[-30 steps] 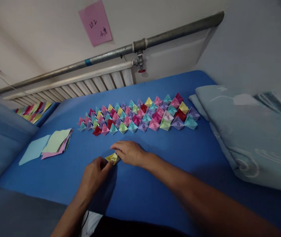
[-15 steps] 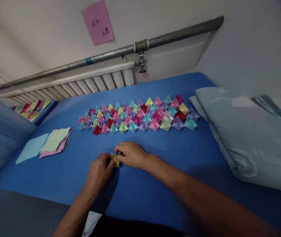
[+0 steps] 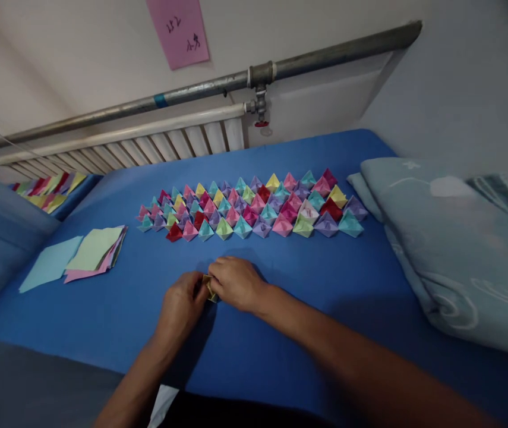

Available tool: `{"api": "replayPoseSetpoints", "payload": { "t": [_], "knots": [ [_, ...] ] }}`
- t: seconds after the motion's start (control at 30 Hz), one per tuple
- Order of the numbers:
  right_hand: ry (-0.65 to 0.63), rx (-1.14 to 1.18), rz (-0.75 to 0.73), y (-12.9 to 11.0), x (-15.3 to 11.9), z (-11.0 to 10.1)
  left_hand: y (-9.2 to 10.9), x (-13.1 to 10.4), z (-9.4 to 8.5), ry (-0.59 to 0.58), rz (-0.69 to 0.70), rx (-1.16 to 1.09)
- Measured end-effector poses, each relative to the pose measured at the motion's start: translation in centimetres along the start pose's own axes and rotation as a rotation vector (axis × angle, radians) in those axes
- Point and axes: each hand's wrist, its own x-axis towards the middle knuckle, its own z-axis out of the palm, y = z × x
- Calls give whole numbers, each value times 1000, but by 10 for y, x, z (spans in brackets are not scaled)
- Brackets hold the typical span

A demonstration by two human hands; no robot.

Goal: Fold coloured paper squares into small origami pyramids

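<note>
Between my two hands is a small folded piece of yellow paper (image 3: 211, 291), partly hidden by my fingers. My left hand (image 3: 186, 300) pinches its left side between thumb and fingers. From the other side my right hand (image 3: 236, 282) grips it, with the fingertips pressed into the folds. Beyond my hands, rows of small folded paper boats (image 3: 249, 215) in pink, blue, purple, yellow, green and red stand close together on the blue surface (image 3: 280, 333).
Left of my hands lie a stack of coloured paper sheets (image 3: 95, 249) and a light blue sheet (image 3: 51, 264). A folded blanket (image 3: 441, 238) rests at the right. Along the wall run a radiator (image 3: 169, 142) and a metal pipe (image 3: 325, 59). More coloured papers (image 3: 53, 189) sit at the far left.
My right fingers have closed further over the yellow paper, so less of it shows. The view has shifted slightly; the paper boats and sheets stay put.
</note>
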Motion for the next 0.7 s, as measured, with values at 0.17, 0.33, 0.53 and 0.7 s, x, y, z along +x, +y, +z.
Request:
{"api": "replayPoseSetpoints", "payload": {
  "t": [0.17,0.33,0.53,0.7],
  "knots": [
    [-9,-21,20,-2,0,0,0,2,1,8,-3,-17],
    [-20,-24,34,-2,2,1,0,3,2,13,-17,-37],
    [-29,-23,38,-3,3,0,0,2,3,12,-25,-44],
    [-36,49,61,-3,3,1,0,2,3,11,-36,-50]
  ]
}}
